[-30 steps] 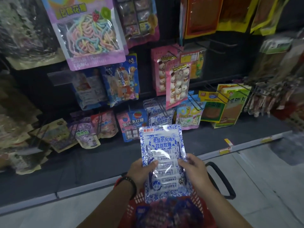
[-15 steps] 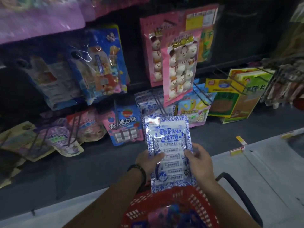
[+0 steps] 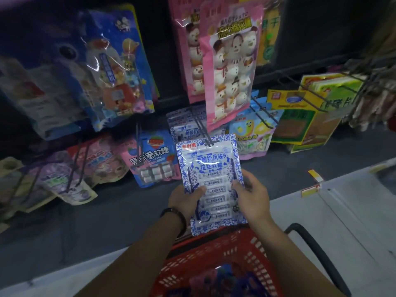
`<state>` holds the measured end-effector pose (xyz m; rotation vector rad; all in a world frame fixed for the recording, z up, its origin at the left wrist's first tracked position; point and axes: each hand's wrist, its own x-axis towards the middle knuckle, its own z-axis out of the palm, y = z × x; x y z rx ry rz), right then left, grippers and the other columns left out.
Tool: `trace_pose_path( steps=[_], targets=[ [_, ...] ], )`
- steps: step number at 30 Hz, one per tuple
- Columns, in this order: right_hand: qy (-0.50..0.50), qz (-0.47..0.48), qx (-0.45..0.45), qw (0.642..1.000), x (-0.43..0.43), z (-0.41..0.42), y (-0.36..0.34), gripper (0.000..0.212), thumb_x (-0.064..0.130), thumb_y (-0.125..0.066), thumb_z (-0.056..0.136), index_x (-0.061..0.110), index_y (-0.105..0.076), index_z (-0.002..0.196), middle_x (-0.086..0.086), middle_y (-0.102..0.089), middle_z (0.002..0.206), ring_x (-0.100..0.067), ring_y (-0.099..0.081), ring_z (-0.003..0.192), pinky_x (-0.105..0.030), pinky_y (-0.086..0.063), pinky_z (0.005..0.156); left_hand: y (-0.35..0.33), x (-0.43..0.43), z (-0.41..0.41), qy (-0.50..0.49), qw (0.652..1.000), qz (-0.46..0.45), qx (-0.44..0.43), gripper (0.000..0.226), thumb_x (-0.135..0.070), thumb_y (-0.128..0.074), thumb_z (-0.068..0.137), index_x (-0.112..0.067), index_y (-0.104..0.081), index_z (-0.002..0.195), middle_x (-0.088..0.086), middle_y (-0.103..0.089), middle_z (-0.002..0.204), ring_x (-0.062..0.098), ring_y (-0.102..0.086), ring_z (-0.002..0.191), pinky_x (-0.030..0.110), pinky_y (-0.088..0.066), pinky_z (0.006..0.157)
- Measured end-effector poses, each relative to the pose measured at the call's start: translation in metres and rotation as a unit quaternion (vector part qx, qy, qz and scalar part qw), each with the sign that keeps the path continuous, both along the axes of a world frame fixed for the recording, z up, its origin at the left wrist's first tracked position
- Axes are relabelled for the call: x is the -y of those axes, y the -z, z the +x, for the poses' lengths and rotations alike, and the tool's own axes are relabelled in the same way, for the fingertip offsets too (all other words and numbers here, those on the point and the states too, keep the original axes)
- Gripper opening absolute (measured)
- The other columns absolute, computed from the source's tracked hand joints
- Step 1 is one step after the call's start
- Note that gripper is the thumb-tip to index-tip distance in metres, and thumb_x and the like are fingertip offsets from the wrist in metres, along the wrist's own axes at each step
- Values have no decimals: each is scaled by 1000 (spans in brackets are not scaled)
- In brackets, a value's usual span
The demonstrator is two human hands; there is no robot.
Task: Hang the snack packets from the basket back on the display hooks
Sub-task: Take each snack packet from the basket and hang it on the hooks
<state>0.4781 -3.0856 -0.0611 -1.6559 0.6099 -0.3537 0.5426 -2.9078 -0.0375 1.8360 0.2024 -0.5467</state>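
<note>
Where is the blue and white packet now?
Head view, centre: the left hand and the right hand hold the blue and white packet above the red basket, its top at the hook beside the strawberry packet.

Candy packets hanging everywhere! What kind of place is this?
Probably a shop's snack aisle: packets like the pink snowman packet hang on wire hooks, there's a red shopping basket, and what look like yellow price tags mark the ledge.

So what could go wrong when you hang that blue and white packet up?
The top of the blue-and-white packet may miss the thin hook: the left hand and right hand hold it low, so it could flop. Lifting it might also bump the pink snowman packet hanging just above.
</note>
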Motion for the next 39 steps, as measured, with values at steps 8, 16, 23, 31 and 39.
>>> trace_pose_path(
  steps=[8,16,23,31,39],
  targets=[
    [-52,64,13,997,-10,36,-6,56,39,-71,100,45,-54,153,11,-63,129,0,-63,98,-34,-52,94,4,18,36,-50,998,30,13,96,-46,-81,89,-16,-29,165,9,-38,168,34,-42,151,51,-39,123],
    [-46,51,-30,997,-17,30,9,35,14,-69,104,20,-65,138,6,-68,130,-8,-63,124,-20,-44,99,22,17,58,-30,998,43,-30,30,-24,-74,93,-30,-60,118,1,-72,106,22,-67,95,43,-60,96],
    [-53,0,-35,998,-19,5,3,18,10,-70,103,23,-72,115,1,-72,96,3,-65,76,-14,-50,79,-5,11,50,6,984,176,27,43,-33,-57,106,-8,-61,140,15,-64,141,35,-63,126,39,-51,108],
    [-200,-143,-99,964,-20,-46,-53,10,17,-70,103,23,-73,110,0,-77,105,-15,-71,100,-21,-49,86,-39,-33,-22,213,947,218,101,16,-28,-65,96,-19,-76,103,8,-78,107,31,-74,100,46,-60,93],
    [-266,-126,-216,931,-64,-109,-43,15,21,-69,98,18,-77,85,3,-77,75,-17,-71,73,-37,-58,80,-59,-108,-141,409,867,266,103,13,-31,-68,99,-23,-76,106,-1,-78,108,17,-70,100,31,-53,90]
  ],
)
